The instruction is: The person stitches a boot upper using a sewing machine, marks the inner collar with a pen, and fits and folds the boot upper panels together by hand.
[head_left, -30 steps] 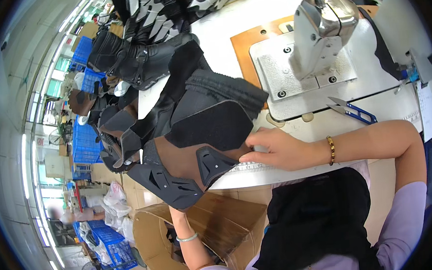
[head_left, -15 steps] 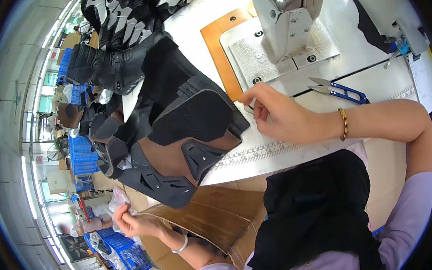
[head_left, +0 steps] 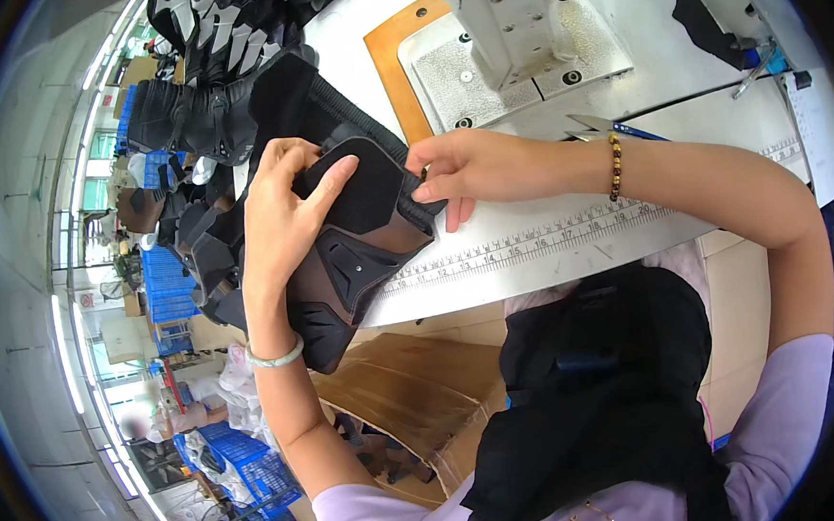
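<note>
A black-and-brown padded piece (head_left: 361, 202), which looks like a boot upper with moulded plastic panels, lies at the left front edge of the white table. Across its upper side rests my left hand (head_left: 285, 206), gripping it with the thumb over the black panel and the fingers bent around a fold. My right hand (head_left: 464, 172) pinches the ribbed right edge of the same piece between thumb and fingers. The fingertips partly hide what they grip. Blue-handled thread snips (head_left: 629, 131) lie beyond my right wrist, partly covered by the forearm.
A sewing machine (head_left: 508, 26) stands on the white table behind my hands. Along the table's front runs a printed ruler scale (head_left: 531, 246). More black pieces (head_left: 217, 29) are heaped at the far left. An open cardboard box (head_left: 424, 375) sits below the front edge.
My left hand has come up from beside the cardboard box and taken hold of the padded piece. My right hand has moved left onto its ribbed edge.
</note>
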Tool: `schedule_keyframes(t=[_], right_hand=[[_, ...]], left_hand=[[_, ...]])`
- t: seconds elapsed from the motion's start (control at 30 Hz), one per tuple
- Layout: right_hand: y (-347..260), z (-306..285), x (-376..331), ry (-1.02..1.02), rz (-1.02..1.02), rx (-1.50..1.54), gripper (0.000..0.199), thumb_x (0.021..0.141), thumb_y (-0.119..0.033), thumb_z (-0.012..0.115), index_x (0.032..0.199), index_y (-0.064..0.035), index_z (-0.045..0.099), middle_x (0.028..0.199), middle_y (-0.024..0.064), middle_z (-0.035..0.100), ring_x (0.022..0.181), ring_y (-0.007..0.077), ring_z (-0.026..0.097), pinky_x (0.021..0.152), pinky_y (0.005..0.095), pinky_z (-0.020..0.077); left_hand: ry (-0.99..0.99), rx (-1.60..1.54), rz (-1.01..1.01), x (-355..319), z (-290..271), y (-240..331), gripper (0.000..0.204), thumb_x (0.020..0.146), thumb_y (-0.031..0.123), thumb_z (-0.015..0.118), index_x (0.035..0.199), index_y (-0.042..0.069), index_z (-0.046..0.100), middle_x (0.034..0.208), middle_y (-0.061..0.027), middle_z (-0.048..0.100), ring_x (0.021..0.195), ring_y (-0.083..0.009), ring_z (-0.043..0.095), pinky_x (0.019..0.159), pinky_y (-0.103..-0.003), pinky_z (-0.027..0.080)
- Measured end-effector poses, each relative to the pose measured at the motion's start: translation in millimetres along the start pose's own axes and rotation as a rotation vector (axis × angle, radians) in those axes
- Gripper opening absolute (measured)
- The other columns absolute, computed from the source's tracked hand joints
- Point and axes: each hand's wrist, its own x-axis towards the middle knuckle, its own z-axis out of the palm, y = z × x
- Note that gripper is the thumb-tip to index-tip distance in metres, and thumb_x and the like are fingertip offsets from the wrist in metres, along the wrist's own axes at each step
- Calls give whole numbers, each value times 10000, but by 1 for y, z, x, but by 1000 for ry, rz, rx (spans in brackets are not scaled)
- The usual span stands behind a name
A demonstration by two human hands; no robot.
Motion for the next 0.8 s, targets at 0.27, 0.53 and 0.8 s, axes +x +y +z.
schedule_keyframes(t=[0.27, 0.53, 0.8], right_hand=[[-30, 2, 15, -32, -137, -96, 294, 879, -225, 565, 1012, 35, 530, 796, 79, 580, 701, 136, 616, 614, 240, 477], [-56, 10, 29, -89, -343, -263, 255, 884, -243, 555, 909, 11, 560, 770, 28, 564, 726, 102, 587, 666, 243, 458], [-54, 21, 34, -10, -410, -201, 288, 891, -247, 550, 983, 24, 579, 788, 27, 587, 743, 96, 583, 706, 246, 461]], left_hand=[[111, -539, 21, 0, -40, -26, 164, 844, 110, 590, 744, -19, 574, 1104, -95, 493, 1095, -235, 507, 903, -303, 367], [186, -768, -99, -3, -68, -38, 225, 863, 159, 581, 696, 14, 541, 1115, -99, 489, 1155, -289, 476, 938, -335, 380], [213, -734, -69, -4, -71, -45, 212, 883, 205, 548, 916, -4, 531, 1173, -151, 501, 1038, -192, 517, 873, -269, 405]])
